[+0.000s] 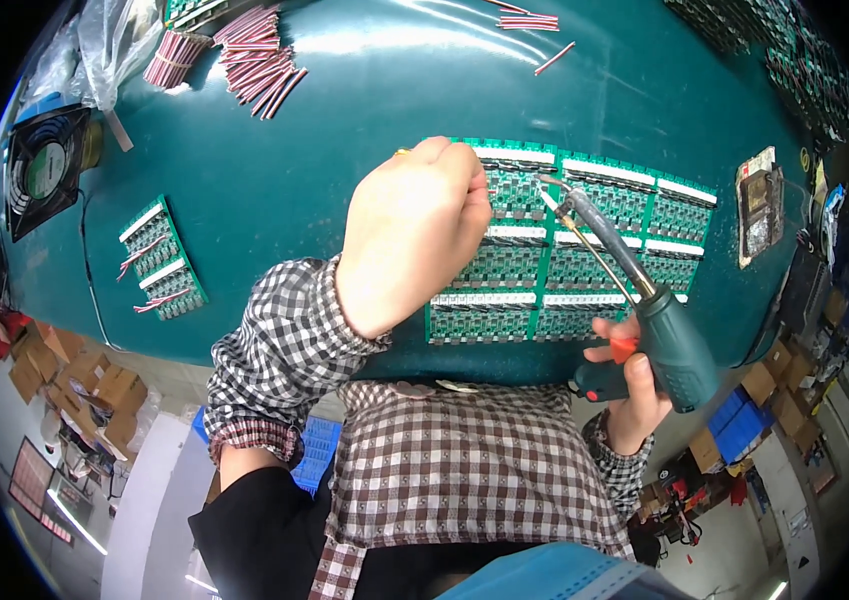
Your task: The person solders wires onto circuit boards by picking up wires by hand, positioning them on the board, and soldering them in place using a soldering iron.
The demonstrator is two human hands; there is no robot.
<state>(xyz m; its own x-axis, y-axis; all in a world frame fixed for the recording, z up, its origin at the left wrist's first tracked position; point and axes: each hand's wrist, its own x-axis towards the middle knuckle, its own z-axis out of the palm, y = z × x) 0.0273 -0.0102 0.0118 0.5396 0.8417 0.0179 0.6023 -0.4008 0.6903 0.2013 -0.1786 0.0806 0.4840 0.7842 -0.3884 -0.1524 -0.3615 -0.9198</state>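
We find the right hand (641, 400) grasping a soldering gun (682, 345) toward three o'clock; the left hand (414, 220), clenched by circuit boards (499, 268), hides any contents.

Close behind the left hand (414, 220), a gathered cuff ends a sleeve cover (284, 320) in small black-and-white checks; its end farther from the grip has a reddish checked band (254, 435) — then follows a black sleeve (254, 525). Behind the right hand (641, 400) is a similar checked cover (622, 472). Nearer the body than both grips — a brown-and-white checked apron (464, 460) and a light blue mask (564, 578).
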